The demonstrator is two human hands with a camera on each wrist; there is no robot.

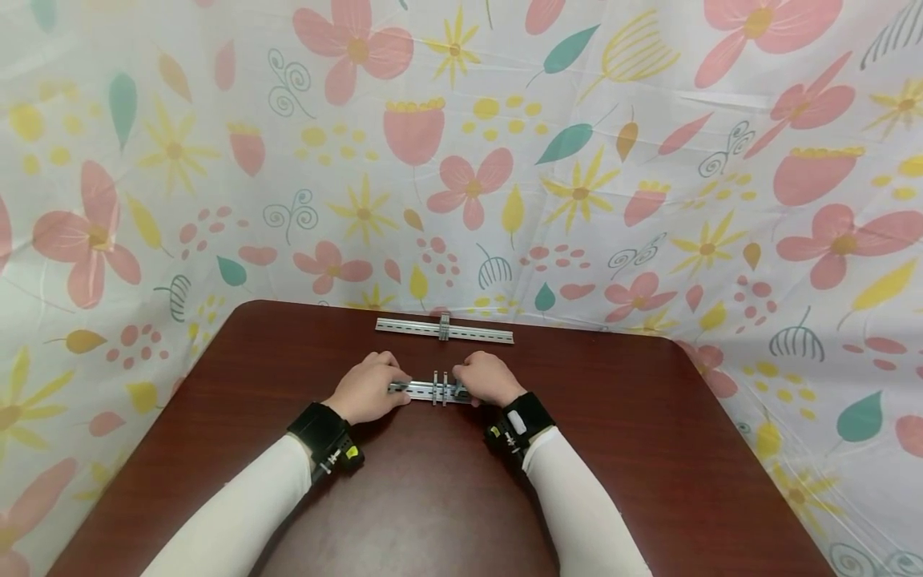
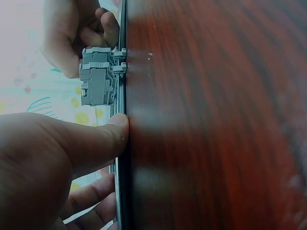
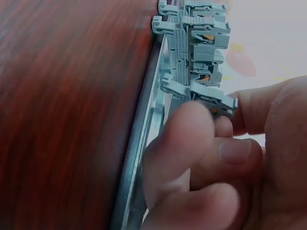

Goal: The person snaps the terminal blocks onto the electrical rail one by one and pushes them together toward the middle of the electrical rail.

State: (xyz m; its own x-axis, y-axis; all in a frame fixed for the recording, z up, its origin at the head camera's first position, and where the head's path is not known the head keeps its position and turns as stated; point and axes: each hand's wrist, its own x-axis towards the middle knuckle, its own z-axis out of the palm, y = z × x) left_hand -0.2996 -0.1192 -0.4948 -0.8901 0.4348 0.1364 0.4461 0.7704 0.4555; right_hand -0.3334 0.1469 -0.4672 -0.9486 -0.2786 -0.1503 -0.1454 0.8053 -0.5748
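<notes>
A slotted metal DIN rail (image 1: 418, 390) lies crosswise on the table between both hands. My left hand (image 1: 370, 388) grips its left end, with the thumb (image 2: 108, 139) along the near edge and the other fingers behind. Two grey terminal blocks (image 2: 97, 86) stand upright on the rail, side by side with a small gap. My right hand (image 1: 492, 378) pinches another grey terminal block (image 3: 201, 93) at the rail's right part. That block leans at an angle to the two upright ones, its foot over the rail; the fingers partly cover it.
A second DIN rail (image 1: 479, 333) lies farther back, near the table's far edge, with several grey terminal blocks (image 1: 444, 327) grouped at its middle. A flower-patterned cloth (image 1: 577, 264) hangs behind the dark red-brown table (image 1: 613, 417).
</notes>
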